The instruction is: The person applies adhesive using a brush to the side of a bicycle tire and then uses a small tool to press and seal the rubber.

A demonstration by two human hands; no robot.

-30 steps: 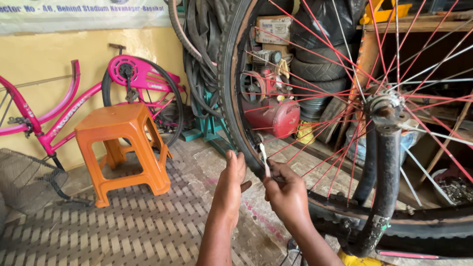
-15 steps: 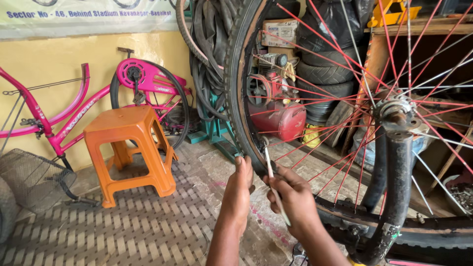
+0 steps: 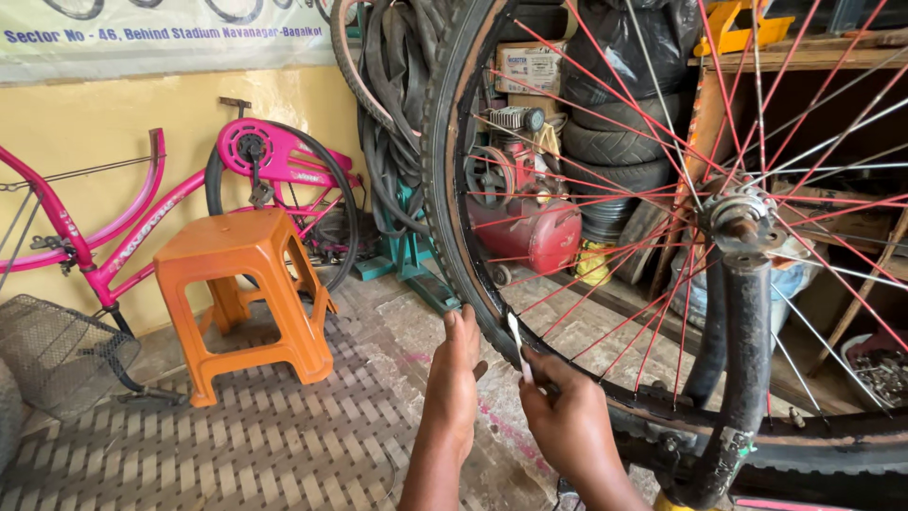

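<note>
A large bicycle wheel with a black tyre (image 3: 445, 189), red and silver spokes and a metal hub (image 3: 741, 216) fills the right half of the head view. My left hand (image 3: 456, 369) lies flat against the outer side of the tyre at its lower left. My right hand (image 3: 566, 416) sits just inside the rim, pinching a thin white stick-like tool (image 3: 516, 343) that points up at the rim. A black fork leg (image 3: 747, 369) runs down from the hub.
An orange plastic stool (image 3: 244, 293) stands left of centre on a woven mat. A pink bicycle (image 3: 142, 218) leans on the yellow wall, a wire basket (image 3: 57, 352) beside it. A red compressor (image 3: 525, 222), stacked tyres (image 3: 615, 142) and hanging inner tubes (image 3: 388, 123) sit behind the wheel.
Both hands have kept to the same spot on the rim, with the white tool still pinched. The view has shifted slightly to the left and down.
</note>
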